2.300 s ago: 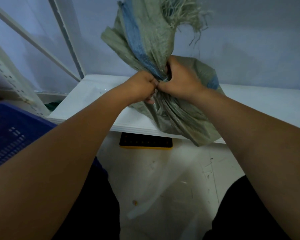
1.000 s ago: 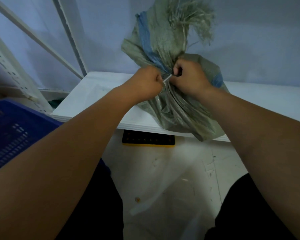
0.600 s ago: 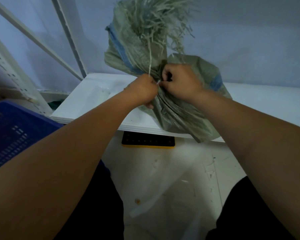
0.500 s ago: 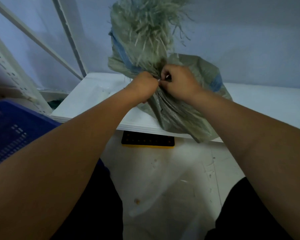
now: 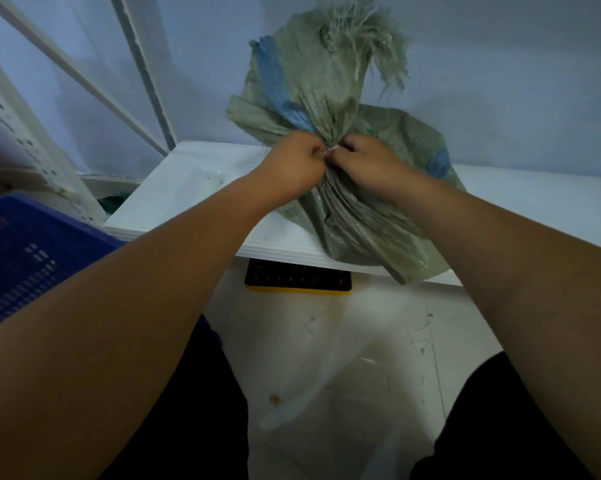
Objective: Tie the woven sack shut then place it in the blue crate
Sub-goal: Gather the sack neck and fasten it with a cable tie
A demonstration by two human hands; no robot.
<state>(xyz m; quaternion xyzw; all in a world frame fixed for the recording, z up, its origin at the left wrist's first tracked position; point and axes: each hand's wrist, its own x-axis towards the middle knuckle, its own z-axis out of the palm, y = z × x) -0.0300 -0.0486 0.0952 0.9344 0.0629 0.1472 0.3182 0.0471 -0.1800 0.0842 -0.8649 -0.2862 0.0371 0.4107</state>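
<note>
A grey-green woven sack [image 5: 361, 216] with a blue stripe stands on the white shelf [image 5: 174, 199], its lower corner hanging over the front edge. Its mouth is bunched into a neck with a frayed top [image 5: 358, 32] sticking up. My left hand [image 5: 297, 164] and my right hand [image 5: 368, 161] are both fisted at the neck, each pinching an end of a thin pale tie [image 5: 332, 148] stretched between them. The blue crate [image 5: 18, 251] sits low at the left, partly behind my left forearm.
A white metal rack frame [image 5: 143, 71] with slanted braces rises at the left against the pale wall. Under the shelf lies a black and yellow slab [image 5: 297, 277] on the scuffed white floor. A clear plastic sheet [image 5: 327, 386] lies on the floor between my legs.
The sack's frayed top has swung from leaning toward me back to upright. My hands stayed at the neck, working the thin tie, and now sit slightly apart with it taut between them.
</note>
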